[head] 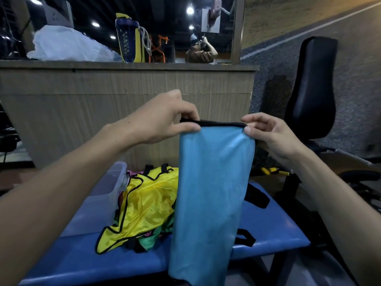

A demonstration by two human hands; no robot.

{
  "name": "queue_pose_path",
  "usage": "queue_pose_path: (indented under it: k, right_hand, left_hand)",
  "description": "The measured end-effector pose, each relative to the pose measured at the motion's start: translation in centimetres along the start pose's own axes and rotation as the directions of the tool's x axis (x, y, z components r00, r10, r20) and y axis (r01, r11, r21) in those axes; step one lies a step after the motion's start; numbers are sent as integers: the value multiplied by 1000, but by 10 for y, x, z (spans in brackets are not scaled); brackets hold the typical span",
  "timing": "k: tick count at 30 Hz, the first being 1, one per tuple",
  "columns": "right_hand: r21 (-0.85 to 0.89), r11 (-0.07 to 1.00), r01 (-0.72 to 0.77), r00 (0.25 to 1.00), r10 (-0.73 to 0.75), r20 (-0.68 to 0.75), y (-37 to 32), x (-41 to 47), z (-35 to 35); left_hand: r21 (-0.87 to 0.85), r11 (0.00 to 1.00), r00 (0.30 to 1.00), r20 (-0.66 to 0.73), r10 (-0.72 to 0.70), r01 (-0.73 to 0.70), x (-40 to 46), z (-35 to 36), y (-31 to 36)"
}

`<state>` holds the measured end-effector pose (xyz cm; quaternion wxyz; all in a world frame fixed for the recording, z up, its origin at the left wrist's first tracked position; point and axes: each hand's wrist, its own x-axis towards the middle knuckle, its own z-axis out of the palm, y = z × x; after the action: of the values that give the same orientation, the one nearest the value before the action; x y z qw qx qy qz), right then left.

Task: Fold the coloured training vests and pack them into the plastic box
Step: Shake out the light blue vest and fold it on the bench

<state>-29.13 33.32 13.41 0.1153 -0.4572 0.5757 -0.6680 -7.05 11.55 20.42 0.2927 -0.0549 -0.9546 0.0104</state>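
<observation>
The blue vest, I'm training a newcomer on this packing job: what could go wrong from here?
1. The blue vest hangs only from fingertip pinches by the left hand and right hand at its black top edge; one slip and the fold may open.
2. Its lower end hangs past the blue bench edge, so it could drag.
3. The loose yellow vest leans against the plastic box and may snag during packing.

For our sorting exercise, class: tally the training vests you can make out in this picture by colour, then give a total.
Blue vest, held up by both hands: 1
Yellow vest, top of the pile: 1
Green vest, partly buried: at least 1
Pink vest, only an edge showing: at least 1
Total: at least 4; the pile hides the rest.
</observation>
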Motion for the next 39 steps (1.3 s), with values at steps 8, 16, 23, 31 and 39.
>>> queue_pose_path:
  k: [8,16,23,31,39]
  right_hand:
    - [-37,997,-72,994,69,-81,-25,-45,-71]
    - [-626,776,78,976,-188,-111,-48,46,-64]
    - [-950,310,26,1000,2,28,127,140,75]
    - [-657,754,-3,991,91,100,263,135,236]
    - [-490,870,54,971,70,230,289,126,250]
  left_hand:
    - [170,984,998,28,54,-58,39,40,65]
    - [-144,982,975,-172,-143,119,57,80,56]
    - [-87,881,878,-85,-472,465,-26,167,-29]
    - [333,651,658,108,-745,682,-134,210,-116]
    - [273,878,870,199,-451,393,-135,248,-99]
